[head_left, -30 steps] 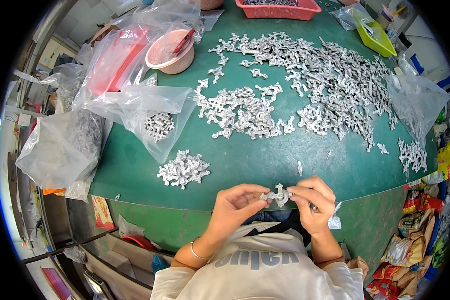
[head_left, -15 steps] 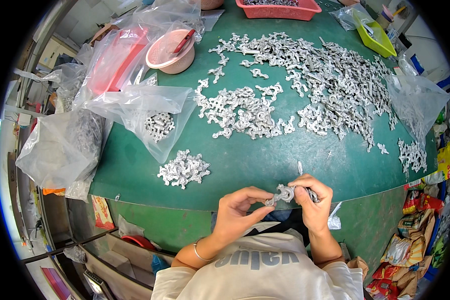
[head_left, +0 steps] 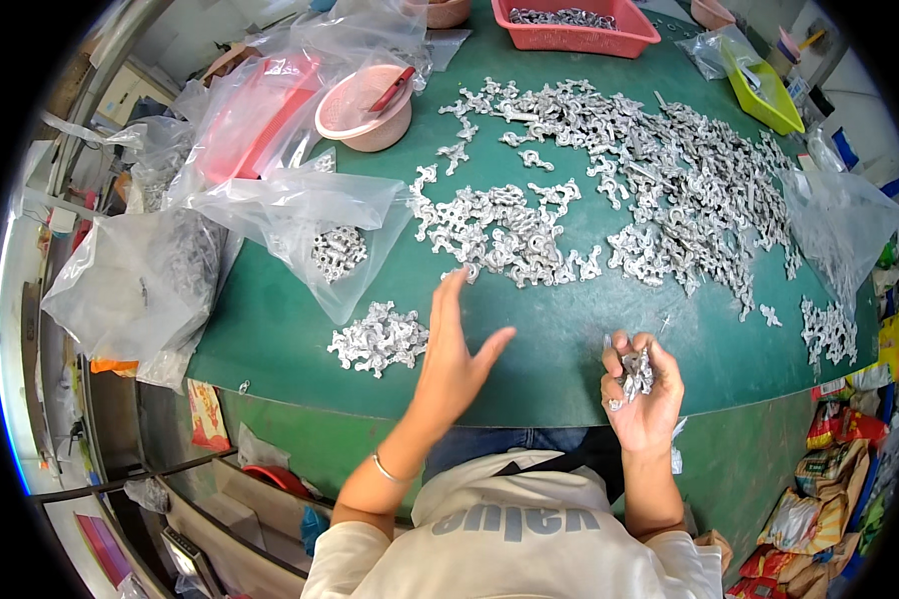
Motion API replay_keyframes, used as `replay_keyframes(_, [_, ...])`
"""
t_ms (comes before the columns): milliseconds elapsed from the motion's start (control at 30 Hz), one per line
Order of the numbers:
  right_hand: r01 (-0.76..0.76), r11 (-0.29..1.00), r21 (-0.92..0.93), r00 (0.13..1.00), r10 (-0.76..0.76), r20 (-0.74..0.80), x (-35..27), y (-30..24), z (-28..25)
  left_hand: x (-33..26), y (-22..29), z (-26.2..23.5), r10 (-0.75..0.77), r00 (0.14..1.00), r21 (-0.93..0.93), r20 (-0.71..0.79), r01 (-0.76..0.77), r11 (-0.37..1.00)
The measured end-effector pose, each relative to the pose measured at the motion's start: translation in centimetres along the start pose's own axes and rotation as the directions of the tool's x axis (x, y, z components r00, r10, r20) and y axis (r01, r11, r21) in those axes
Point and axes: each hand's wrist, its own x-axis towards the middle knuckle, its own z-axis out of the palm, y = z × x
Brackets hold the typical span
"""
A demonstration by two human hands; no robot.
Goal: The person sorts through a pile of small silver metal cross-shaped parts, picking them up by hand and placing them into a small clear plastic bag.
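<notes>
My left hand [head_left: 451, 351] is over the green table [head_left: 544, 369], fingers stretched and thumb apart, with nothing visible in it. Its fingertips reach the near edge of a middle heap of silver-grey metal castings [head_left: 504, 225]. Just left of that hand lies a smaller pile of castings [head_left: 378, 339]. Near the table's front edge, my right hand [head_left: 651, 411] curls palm-up around a few metal castings [head_left: 636, 375]. How many it holds is hidden by the fingers. The largest heap of castings [head_left: 684, 185] spreads across the back right.
A clear plastic bag [head_left: 300, 205] with castings lies at left, near a pink basket [head_left: 355, 125] holding a red-handled tool. A red tray [head_left: 579, 38] of parts stands at the back, a yellow-green basket [head_left: 764, 100] at back right. Another clear bag [head_left: 839, 220] lies at the right edge.
My left hand has let go of the casting between both hands and moved forward, opening. My right hand has turned palm-up, still holding castings. The view has shifted slightly.
</notes>
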Motion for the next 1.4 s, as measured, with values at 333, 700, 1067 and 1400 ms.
replay_keyframes(333, [-0.075,0.966,-0.247,0.997,0.069,-0.030,0.5,0.1,-1.0,6.1,-3.6,3.0,-0.107,0.994,0.374,0.036,0.086,0.923])
replay_keyframes(700, [-0.006,0.990,-0.138,0.987,0.028,0.161,0.1,-1.3,-2.4,1.7,0.5,7.5,0.217,0.948,0.292,0.233,-0.281,0.914])
replay_keyframes(1067, [0.071,0.968,-0.242,0.987,-0.034,0.154,-0.6,-2.6,-3.4,1.8,1.7,5.0,0.158,0.985,-0.160,0.068,-0.146,0.976])
replay_keyframes(1400, [0.046,0.934,-0.356,0.977,0.032,0.210,-0.6,-2.3,-1.3,0.1,4.1,4.0,-0.062,0.952,-0.790,0.299,0.284,0.544])
